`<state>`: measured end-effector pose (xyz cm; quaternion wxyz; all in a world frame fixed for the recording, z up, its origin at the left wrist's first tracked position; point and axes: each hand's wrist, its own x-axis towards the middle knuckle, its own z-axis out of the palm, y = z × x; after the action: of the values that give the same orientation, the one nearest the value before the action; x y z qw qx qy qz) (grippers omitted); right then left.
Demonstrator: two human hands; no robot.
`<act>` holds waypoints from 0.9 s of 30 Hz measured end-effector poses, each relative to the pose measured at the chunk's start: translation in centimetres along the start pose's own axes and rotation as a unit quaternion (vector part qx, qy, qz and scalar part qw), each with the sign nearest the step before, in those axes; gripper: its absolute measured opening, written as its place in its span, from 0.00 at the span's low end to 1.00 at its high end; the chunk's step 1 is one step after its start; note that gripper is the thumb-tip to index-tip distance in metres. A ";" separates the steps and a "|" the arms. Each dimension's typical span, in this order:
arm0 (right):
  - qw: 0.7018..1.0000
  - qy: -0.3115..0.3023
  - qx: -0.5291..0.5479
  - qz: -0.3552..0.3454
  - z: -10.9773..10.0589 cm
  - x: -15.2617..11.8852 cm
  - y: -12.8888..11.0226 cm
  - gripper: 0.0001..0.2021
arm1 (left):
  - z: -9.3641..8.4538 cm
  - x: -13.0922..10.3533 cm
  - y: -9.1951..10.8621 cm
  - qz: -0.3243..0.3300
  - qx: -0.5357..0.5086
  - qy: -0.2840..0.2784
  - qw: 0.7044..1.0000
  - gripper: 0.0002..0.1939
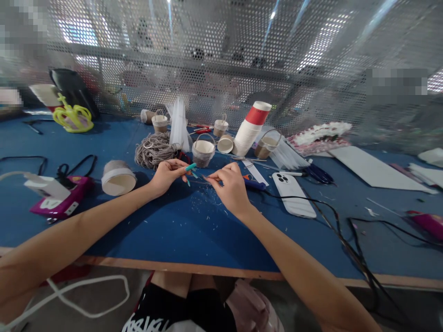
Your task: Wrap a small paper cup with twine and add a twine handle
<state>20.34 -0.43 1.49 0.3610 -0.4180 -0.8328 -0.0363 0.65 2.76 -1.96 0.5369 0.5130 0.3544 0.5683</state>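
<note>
Over the middle of the blue table, my left hand [169, 176] pinches a small teal tool [190, 167], its finger and thumb pressed together. Just right of it, my right hand [229, 185] is closed in a pinch on something thin that I cannot make out. The two hands are a short gap apart. Behind my left hand lies a bundle of grey cord [155, 150]. A small bucket with a looped handle [203, 152] stands beyond the gap between the hands. Small white scraps are scattered on the table under them.
A wrapped cup [118, 179] and a purple power strip [62, 198] lie left. At right are a white phone [294, 196], black cables, a blue-handled tool [255, 185] and white board [380, 170]. Stacked paper cups [249, 129] lean behind. The table's front edge [187, 266] is near me.
</note>
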 end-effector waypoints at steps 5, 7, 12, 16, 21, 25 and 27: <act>1.000 0.007 -0.003 -0.002 0.1 -0.1 -0.1 0.07 | 0.3 0.0 0.0 -0.012 -0.035 0.012 0.999 0.15; 1.000 0.011 0.000 -0.001 0.2 -0.1 0.0 0.06 | 0.3 0.0 0.0 -0.017 -0.039 0.015 0.999 0.15; 1.000 0.016 0.001 -0.011 0.7 -0.2 0.1 0.04 | 0.4 0.0 0.0 -0.024 -0.038 0.020 0.999 0.16; 1.000 0.017 -0.003 -0.014 0.8 -0.2 0.1 0.04 | 0.3 -0.1 0.0 -0.024 -0.035 0.013 0.999 0.17; 1.000 -0.011 -0.018 -0.016 0.2 0.0 0.5 0.05 | 0.3 -0.1 0.1 -0.029 -0.037 0.008 0.999 0.18; 0.994 -0.093 -0.055 -0.023 -0.1 0.2 0.8 0.07 | 0.3 -0.2 0.2 -0.019 -0.050 0.013 0.998 0.17; 0.991 -0.117 -0.067 -0.025 -0.1 0.2 0.9 0.08 | 0.4 -0.2 0.2 -0.007 -0.048 0.006 0.999 0.16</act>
<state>20.96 0.26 1.48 0.2312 -0.4215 -0.8753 -0.0524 0.93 2.45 -1.71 0.5627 0.4806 0.3337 0.5840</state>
